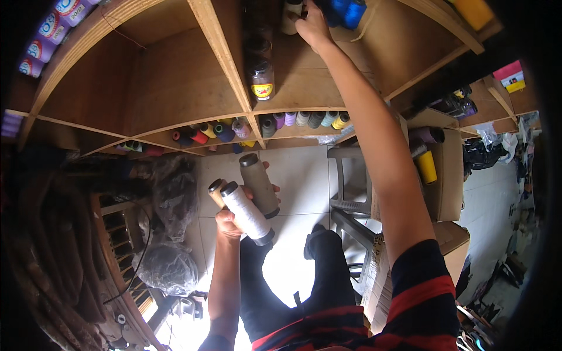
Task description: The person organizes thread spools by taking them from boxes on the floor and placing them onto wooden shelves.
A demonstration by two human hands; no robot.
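My left hand (227, 223) is closed around several thread cones, held in front of my legs. The white cone (246, 212) lies across the palm side, with the tan cone (217, 191) behind it on the left. Next to them is the olive-grey cone (259, 186), its far side wrapped by my fingertips. High up in a shelf compartment, my right hand (313, 26) has its fingers closed at a beige-grey thread cone (291, 19), partly cut off by the top of the picture. Blue thread cones (349, 13) stand just right of that hand.
A wooden shelf (175, 93) spans the top, with a dark cone (260, 79) and lower rows of coloured cones (301, 119). Grey plastic stools (345, 181) and cardboard boxes (446, 193) stand right. Plastic bags (170, 269) and a wooden frame (108, 245) lie left.
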